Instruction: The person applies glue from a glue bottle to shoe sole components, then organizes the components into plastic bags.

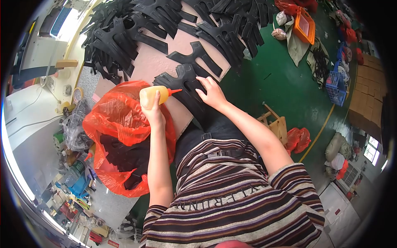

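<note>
My left hand [153, 110] is wrapped round a soft yellowish squeeze bottle [153, 96] whose red nozzle points right, over a stack of black cut pieces. That stack of black forked pieces [187, 84] lies at the near edge of the pink board [155, 60], close to my lap. My right hand [211, 93] rests at the stack's right side, fingers spread and touching the top piece. Just beyond lies a single black forked piece [196, 56]. Whether glue is coming from the nozzle cannot be seen.
Piles of similar black pieces [113, 43] cover the board's far side. A red plastic bag [120, 111] holding dark pieces stands at my left. To the right, on the green floor [281, 82], are a wooden stool [276, 126], an orange basket [304, 27] and a blue crate [335, 89].
</note>
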`<state>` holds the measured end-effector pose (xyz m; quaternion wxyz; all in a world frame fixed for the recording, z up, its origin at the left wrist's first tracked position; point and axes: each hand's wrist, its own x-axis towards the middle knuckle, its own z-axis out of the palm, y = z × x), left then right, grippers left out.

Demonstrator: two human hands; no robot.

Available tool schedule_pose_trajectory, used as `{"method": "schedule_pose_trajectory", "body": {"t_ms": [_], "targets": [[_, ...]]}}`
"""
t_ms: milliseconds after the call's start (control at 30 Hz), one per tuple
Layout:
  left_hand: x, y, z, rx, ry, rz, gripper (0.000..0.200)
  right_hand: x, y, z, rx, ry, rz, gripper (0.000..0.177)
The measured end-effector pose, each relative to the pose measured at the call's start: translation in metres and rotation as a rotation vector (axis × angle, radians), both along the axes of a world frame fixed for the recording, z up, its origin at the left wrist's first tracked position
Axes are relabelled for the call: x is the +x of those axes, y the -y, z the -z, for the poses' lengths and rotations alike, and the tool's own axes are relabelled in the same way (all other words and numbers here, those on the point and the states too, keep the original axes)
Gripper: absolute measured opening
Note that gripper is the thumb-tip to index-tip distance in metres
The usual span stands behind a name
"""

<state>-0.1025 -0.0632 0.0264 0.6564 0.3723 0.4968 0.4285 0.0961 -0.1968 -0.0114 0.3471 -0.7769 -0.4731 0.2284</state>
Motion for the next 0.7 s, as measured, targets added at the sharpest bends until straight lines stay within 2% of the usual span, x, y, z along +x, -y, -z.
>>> {"method": "schedule_pose_trajectory", "body": {"t_ms": [100,333,533,633,667,700], "targets": [[-0.002,0.009,0.0,-0.046,-0.013,0.02,0.044,0.0,-0.001,-0.001,-0.023,-0.04,0.0,0.046],[-0.01,0.058,-0.005,-0.028,-0.155,0.256,0.038,0.001,0.0,0.006,-0.007,-0.109,0.015,0.046],[-0.016,0.093,-0.002,-0.076,-0.247,0.401,0.042,0.002,0.0,0.006,0.064,-0.043,0.027,0.047],[-0.009,0.074,-0.032,-0.43,0.212,0.233,0.039,0.002,0.004,-0.002,0.043,-0.132,0.085,0.046],[-0.015,0.058,-0.015,-0.446,0.312,0.199,0.033,0.003,0.007,-0.002,0.042,-0.124,0.087,0.045],[-0.012,0.038,-0.012,-0.362,0.302,0.155,0.032,0.003,0.01,0.001,0.04,-0.116,0.088,0.043]]}}
